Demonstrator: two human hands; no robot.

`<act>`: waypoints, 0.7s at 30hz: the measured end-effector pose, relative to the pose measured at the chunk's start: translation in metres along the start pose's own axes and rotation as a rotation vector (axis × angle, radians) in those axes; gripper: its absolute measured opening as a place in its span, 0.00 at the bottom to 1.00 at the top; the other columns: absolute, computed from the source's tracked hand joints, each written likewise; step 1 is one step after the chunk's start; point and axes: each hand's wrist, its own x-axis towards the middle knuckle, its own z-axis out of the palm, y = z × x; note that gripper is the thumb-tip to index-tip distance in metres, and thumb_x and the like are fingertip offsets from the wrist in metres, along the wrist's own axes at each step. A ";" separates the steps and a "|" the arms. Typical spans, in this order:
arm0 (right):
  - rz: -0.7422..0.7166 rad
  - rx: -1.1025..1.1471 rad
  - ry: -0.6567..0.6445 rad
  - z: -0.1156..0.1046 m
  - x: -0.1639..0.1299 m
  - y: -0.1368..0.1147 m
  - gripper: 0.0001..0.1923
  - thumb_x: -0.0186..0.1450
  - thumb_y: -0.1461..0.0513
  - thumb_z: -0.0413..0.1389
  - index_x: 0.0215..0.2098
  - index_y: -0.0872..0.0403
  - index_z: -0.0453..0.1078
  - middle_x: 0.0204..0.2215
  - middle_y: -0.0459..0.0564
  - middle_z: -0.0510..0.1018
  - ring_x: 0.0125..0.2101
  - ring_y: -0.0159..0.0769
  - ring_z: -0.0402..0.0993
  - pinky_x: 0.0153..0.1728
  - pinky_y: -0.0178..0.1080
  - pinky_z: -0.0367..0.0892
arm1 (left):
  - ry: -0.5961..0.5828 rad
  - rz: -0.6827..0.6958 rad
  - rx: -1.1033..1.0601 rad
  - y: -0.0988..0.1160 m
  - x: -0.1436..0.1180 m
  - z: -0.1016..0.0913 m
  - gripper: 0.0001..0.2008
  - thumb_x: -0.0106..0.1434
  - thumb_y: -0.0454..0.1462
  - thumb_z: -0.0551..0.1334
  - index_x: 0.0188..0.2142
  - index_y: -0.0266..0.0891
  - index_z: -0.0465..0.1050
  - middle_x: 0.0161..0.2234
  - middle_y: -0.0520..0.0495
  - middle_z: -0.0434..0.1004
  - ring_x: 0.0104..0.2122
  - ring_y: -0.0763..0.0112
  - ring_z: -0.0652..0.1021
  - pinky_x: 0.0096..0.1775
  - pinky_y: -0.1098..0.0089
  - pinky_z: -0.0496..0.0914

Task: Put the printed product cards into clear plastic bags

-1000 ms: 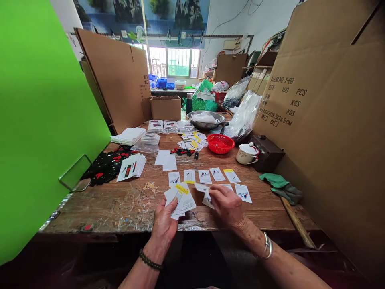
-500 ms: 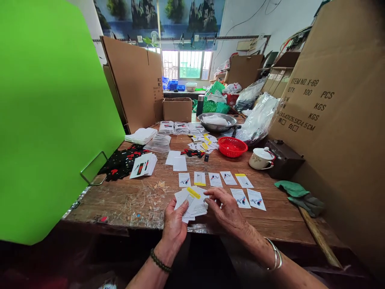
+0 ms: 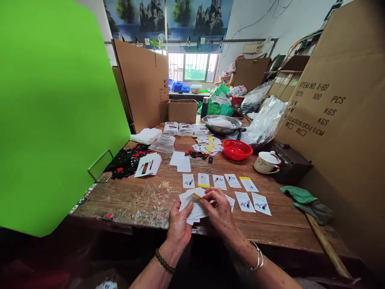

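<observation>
At lower centre, the left hand (image 3: 179, 224) grips a fanned stack of cards (image 3: 192, 204) above the counter (image 3: 279, 228) edge; the right hand (image 3: 221, 210) pinches its top card. Beyond lie card rows (image 3: 221, 181), then a red basket (image 3: 237, 149).

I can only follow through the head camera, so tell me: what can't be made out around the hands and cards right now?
- Print on the stack of cards in the left hand: too small, partly behind the right hand.
- Card count in that stack: overlapped, cannot tell.
- Pictures on the laid-out cards on the table: too small.
- Whole left side of the room: covered by a green panel.
- Contents of the metal bowl: unclear, too far.
</observation>
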 end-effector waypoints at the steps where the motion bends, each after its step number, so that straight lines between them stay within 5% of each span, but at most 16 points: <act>1: 0.023 0.018 0.012 0.001 0.002 0.001 0.12 0.60 0.55 0.60 0.25 0.54 0.70 0.35 0.52 0.72 0.36 0.41 0.70 0.27 0.36 0.67 | 0.000 -0.005 0.000 0.001 0.001 -0.001 0.26 0.39 0.32 0.76 0.40 0.35 0.75 0.35 0.43 0.83 0.35 0.59 0.82 0.43 0.62 0.74; 7: 0.207 0.191 0.127 -0.017 0.024 0.013 0.18 0.59 0.47 0.61 0.31 0.53 0.68 0.22 0.44 0.71 0.21 0.35 0.68 0.22 0.35 0.64 | 0.089 0.011 -0.037 0.015 0.009 -0.009 0.19 0.43 0.26 0.73 0.36 0.35 0.75 0.33 0.44 0.83 0.31 0.65 0.82 0.39 0.66 0.76; 10: -0.042 0.023 0.179 -0.029 0.026 0.013 0.13 0.62 0.53 0.60 0.30 0.53 0.69 0.30 0.48 0.74 0.29 0.38 0.72 0.29 0.38 0.68 | 0.129 0.059 -0.053 0.026 0.015 -0.014 0.15 0.47 0.24 0.70 0.36 0.34 0.75 0.33 0.44 0.83 0.32 0.66 0.82 0.38 0.69 0.76; 14: -0.369 -0.227 0.047 -0.019 0.011 0.020 0.07 0.67 0.62 0.54 0.31 0.52 0.69 0.35 0.51 0.74 0.37 0.39 0.73 0.37 0.40 0.69 | 0.156 0.098 -0.068 0.036 0.021 -0.019 0.14 0.50 0.22 0.66 0.37 0.34 0.75 0.34 0.43 0.84 0.32 0.67 0.82 0.38 0.69 0.76; 21: -0.519 -0.456 -0.152 0.016 -0.011 0.040 0.12 0.71 0.66 0.47 0.32 0.51 0.68 0.34 0.51 0.74 0.35 0.39 0.71 0.37 0.39 0.69 | 0.182 0.105 -0.067 0.040 0.022 -0.019 0.13 0.52 0.23 0.64 0.37 0.34 0.75 0.32 0.44 0.83 0.30 0.66 0.82 0.38 0.68 0.76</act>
